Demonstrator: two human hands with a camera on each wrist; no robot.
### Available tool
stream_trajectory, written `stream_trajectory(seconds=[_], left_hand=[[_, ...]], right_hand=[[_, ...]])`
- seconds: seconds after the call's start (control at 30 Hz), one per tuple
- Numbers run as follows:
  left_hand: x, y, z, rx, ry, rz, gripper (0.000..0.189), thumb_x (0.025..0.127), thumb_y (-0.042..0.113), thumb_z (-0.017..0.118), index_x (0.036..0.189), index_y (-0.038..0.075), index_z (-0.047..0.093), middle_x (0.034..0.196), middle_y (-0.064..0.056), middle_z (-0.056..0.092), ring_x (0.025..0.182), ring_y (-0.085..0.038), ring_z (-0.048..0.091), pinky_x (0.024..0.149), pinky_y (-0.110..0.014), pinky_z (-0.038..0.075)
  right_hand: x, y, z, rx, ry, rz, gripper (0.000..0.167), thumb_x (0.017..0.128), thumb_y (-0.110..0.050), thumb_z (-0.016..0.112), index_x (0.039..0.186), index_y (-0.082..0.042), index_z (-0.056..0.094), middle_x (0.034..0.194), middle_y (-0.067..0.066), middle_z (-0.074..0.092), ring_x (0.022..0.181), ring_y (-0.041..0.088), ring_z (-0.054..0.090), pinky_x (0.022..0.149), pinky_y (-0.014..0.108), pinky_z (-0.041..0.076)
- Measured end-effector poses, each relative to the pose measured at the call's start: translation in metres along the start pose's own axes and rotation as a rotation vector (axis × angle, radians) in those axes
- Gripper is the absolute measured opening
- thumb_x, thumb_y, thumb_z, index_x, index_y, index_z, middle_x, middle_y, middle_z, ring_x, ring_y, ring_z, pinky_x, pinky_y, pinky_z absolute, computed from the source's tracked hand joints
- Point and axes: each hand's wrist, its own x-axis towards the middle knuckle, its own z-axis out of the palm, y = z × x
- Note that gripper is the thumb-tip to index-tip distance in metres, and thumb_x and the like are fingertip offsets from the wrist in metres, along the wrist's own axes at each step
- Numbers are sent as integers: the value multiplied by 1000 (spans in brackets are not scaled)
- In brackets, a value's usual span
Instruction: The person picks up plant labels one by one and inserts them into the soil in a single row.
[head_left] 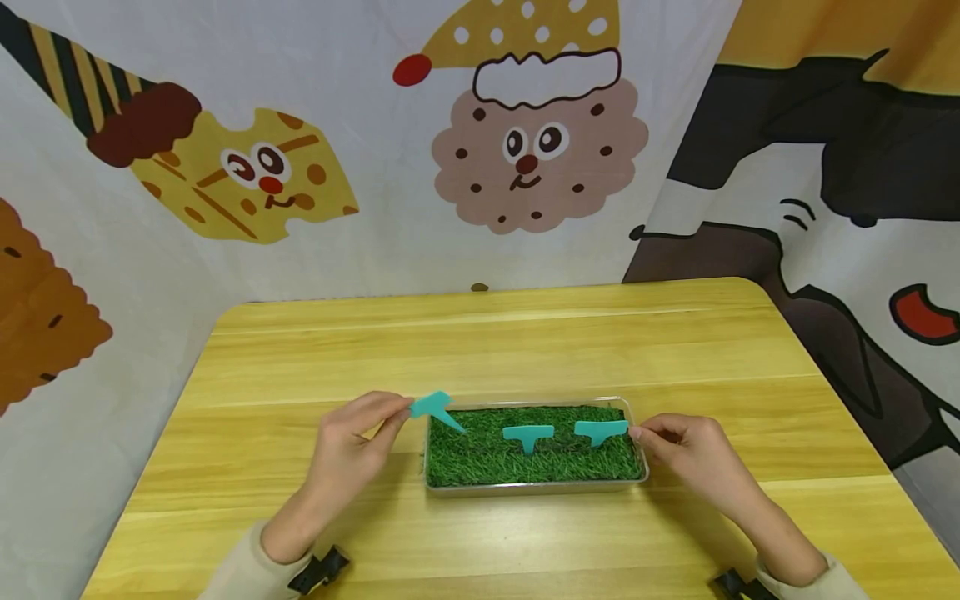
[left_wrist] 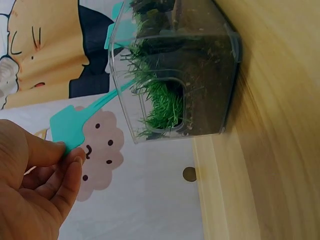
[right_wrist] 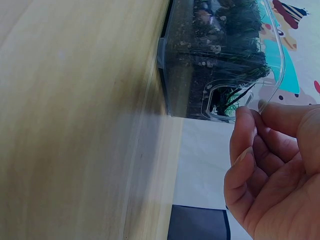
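A teal T-shaped plant label (head_left: 433, 407) is pinched by its head between thumb and fingers of my left hand (head_left: 348, 446). Its pointed stem slants down over the left end of the green grass (head_left: 480, 467); in the left wrist view the tip of this label (left_wrist: 68, 129) overlaps the box's rim. The grass fills a clear plastic box (head_left: 536, 489) with dark soil beneath. Two more teal labels, a middle one (head_left: 528, 433) and a right one (head_left: 600, 429), stand upright in the grass. At the box's right end, my right hand (head_left: 701, 458) pinches the rim with thumb and index finger.
The box stands on a light wooden table (head_left: 315, 350). Behind the table hangs a white cloth (head_left: 390, 250) printed with cartoon biscuits and cheese. Dark wrist straps show at the left cuff (head_left: 318, 571) and right cuff (head_left: 738, 586).
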Motion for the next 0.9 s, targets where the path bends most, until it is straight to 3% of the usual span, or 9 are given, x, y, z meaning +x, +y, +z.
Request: stream_trajectory(seconds=[0.4,0.9], left_hand=[[-5,1,9,-42,-59,39,36,72,-31,73,101,-9,78,95,-16,77,81,-29,75,77,-20,59],[-6,3,14,-2,-118,105,38,70,-32,72,101,-11,77,97,-16,76,84,-29,75,80,-19,58]], right_hand=[[-1,-1,0,4,-11,19,13,100,-22,75,93,-13,81,71,-2,65,60,10,50,55,27,42],[-1,-1,0,8,-8,16,13,100,-21,75,92,-13,81,70,-2,64,61,10,51,55,27,43]])
